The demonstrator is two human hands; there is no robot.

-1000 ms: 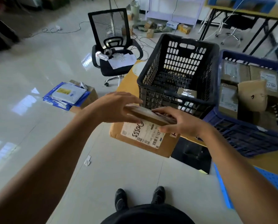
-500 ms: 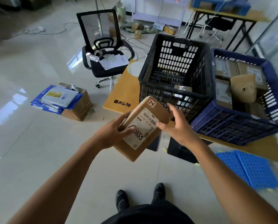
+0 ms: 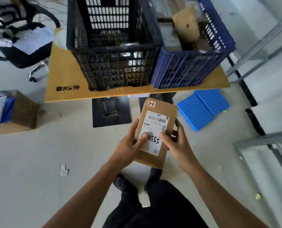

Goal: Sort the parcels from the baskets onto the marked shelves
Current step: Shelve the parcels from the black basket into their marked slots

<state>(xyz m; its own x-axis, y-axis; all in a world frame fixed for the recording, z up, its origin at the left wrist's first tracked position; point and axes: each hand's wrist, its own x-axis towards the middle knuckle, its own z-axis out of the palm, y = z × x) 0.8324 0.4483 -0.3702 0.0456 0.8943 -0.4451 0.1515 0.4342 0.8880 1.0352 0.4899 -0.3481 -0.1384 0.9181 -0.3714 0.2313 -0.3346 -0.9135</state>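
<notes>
While left hand (image 3: 128,145) and right hand (image 3: 176,143) grip the parcel (image 3: 158,116), its corner mark (image 3: 151,104) apparently gets read; next, it needs carrying to shelves (image 3: 258,140) at three o'clock.

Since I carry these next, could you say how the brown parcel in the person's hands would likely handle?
The parcel looks stiff: its cardboard edges are straight in the grip of the left hand and right hand. Probably light, as a relaxed two-handed hold seems enough. Flat-sided, so unlikely to roll.
</notes>
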